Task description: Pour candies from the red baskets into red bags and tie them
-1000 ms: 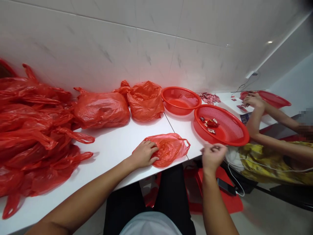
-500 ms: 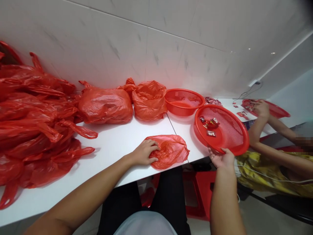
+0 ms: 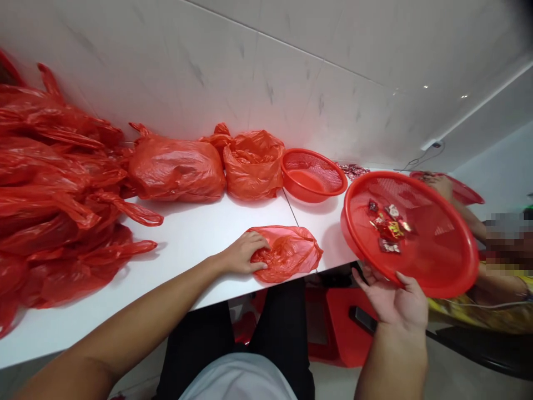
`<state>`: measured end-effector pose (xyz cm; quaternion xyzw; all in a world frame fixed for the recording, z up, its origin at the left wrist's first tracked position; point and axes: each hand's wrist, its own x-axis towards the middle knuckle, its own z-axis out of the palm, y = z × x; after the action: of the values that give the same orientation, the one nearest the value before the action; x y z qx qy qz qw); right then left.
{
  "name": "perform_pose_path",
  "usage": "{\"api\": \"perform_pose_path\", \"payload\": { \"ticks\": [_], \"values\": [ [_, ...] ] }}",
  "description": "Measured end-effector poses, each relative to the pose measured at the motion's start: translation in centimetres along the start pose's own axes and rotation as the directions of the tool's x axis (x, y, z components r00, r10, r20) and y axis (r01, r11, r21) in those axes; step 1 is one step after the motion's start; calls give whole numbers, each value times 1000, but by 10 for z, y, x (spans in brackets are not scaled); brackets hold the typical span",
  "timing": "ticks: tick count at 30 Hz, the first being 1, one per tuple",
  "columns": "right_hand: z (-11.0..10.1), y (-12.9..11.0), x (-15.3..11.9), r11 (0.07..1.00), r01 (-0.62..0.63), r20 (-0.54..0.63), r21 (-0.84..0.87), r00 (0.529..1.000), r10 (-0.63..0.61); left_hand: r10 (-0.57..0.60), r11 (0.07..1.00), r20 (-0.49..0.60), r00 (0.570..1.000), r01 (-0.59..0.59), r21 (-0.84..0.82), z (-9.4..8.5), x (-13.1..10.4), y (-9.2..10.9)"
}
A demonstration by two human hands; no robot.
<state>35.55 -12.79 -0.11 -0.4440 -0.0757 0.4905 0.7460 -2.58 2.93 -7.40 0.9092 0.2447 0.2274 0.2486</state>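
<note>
My right hand [image 3: 395, 297] grips the near rim of a large red mesh basket [image 3: 437, 239], thumb on the rim and fingers underneath. The basket is raised and tilted beside the table's front edge. Several small wrapped sweets [image 3: 391, 229] lie in it. On the table, my left hand [image 3: 244, 253] holds the left edge of a thin red plastic bag [image 3: 291, 255], its fingers curled over the edge. That bag lies nearly flat with its mouth spread.
A second red basket [image 3: 312, 191], an upright open red bag [image 3: 254, 175] and a full red bag [image 3: 177, 169] stand along the wall. Red bags [image 3: 62, 211] are heaped at the left. A co-worker's arm [image 3: 474, 222] is behind the raised basket; a red stool [image 3: 350, 333] stands below.
My right hand has brought the large basket up, closer and to the right, with the sweets still inside. My left hand stays on the plastic bag.
</note>
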Motion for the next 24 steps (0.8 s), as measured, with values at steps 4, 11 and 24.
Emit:
{"api": "perform_pose_path", "payload": {
  "ticks": [4,11,24],
  "values": [
    [36,-8,-14,1000,18,212,-22,977,-13,21,1000,-8,1000,-21,-18,1,2,3],
    [101,13,-8,968,-153,453,-199,862,230,61,995,4,998,-60,-76,-3,0,5],
    [111,92,28,929,-98,420,-358,871,253,-29,999,-290,956,15,-50,-25,-8,3]
  ]
}}
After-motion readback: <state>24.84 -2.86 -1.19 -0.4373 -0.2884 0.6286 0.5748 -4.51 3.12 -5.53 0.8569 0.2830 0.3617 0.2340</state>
